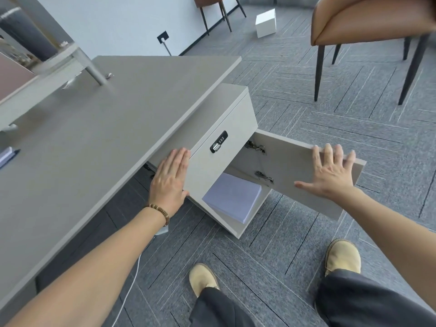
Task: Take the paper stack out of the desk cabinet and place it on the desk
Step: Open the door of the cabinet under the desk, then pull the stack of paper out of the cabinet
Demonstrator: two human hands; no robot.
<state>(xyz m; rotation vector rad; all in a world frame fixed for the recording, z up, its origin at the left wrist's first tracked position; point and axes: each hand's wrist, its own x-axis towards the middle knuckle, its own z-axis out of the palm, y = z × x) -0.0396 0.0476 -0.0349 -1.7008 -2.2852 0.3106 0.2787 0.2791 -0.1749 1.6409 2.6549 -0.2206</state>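
Observation:
A white paper stack (232, 197) lies flat inside the lower compartment of the grey desk cabinet (221, 114), which stands under the right end of the grey desk (99, 128). The cabinet door (297, 175) is swung open to the right. My right hand (330, 172) rests on the door's top edge, fingers spread and curled over it. My left hand (171, 178) lies flat against the cabinet's left front corner, beside a drawer with a keypad lock (219, 141), fingers together and holding nothing.
A brown chair (368, 22) with dark legs stands on the carpet at the far right, a second chair (212, 5) and a white box (266, 22) lie further back. A white cable (132, 286) runs under the desk. My feet (204, 278) stand just before the cabinet.

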